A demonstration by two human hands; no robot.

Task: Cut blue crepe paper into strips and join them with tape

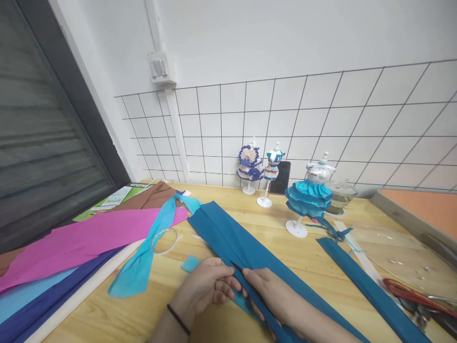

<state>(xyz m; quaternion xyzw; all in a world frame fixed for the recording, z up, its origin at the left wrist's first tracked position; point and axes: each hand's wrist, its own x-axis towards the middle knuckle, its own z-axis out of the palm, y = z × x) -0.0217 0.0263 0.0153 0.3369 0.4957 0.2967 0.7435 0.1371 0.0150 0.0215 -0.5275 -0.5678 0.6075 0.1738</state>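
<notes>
From where I stand, the person is working at a wooden table (257, 221), on the near side of a small dress stand (310, 194) in a tiered turquoise skirt. The long teal cloth (246, 238) lies in front of that stand and to its left, slanting across the wood. The right hand (273, 291) is in front of the stand, fingers closed round a folded part of the cloth. The left hand (214, 282) is just beside it, farther left of the stand, thumb and forefinger drawn together; whether they pinch anything I can't tell. Something thin and dark between the hands is too small to make out. Well left of the stand lie pink cloth (107, 234) and white tape (161, 251); behind it, also left, is a phone (284, 175).
</notes>
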